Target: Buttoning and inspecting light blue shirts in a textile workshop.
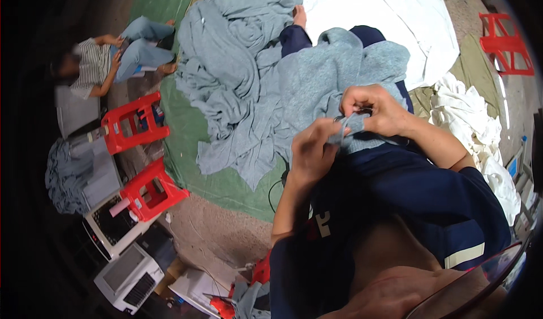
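- One right hand (pixel 380 112): pinching gray-blue cloth (pixel 319 73).
- One left hand (pixel 311 149): blurred; I cannot tell its grip.
- I advise keeping the cloth taut, near side.

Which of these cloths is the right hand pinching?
The blue-grey knitted cloth lying over the lap: the right hand pinches it. The smooth white sheet ahead and the crumpled white cloth at right lie unheld.
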`<state>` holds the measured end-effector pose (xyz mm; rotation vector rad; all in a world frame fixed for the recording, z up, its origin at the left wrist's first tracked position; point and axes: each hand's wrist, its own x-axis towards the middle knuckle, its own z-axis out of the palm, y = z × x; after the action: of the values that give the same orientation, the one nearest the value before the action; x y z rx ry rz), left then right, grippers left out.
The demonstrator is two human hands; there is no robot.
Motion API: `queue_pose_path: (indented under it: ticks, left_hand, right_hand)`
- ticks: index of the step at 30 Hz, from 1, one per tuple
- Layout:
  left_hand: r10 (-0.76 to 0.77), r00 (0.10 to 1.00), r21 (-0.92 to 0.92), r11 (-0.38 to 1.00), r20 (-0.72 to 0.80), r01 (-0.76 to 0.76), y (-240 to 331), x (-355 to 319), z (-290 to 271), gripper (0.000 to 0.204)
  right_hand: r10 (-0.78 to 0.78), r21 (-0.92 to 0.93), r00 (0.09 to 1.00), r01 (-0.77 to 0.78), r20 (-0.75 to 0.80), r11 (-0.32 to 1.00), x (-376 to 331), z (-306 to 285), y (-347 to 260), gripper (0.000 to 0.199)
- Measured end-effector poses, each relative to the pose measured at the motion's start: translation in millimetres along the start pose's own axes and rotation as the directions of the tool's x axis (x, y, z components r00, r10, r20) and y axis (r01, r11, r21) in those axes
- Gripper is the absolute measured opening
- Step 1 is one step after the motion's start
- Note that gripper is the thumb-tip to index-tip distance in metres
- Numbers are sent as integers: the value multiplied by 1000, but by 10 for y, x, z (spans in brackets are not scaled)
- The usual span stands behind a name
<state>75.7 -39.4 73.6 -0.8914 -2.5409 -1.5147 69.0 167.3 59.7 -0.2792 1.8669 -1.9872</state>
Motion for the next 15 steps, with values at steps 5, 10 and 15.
queue_pose_path:
  ticks: [5, 10, 15]
  left_hand:
    - [173, 981, 103, 981, -83, -164, -111, -29, 80, 25]
    - [-2, 1000, 138, 990, 13, 0, -391, -17, 142, 14]
    - [-699, 656, -346, 713, -283, 610, -1500, -357, -88, 20]
  right_hand:
    - [-94, -30, 992, 92, -84, 995, -1, 155, 2, 20]
    - [6, -359, 999, 9, 40, 933, 122, -159, 13, 21]
    - [252, -532, 923, -374, -289, 759, 1095, -1550, -254, 24]
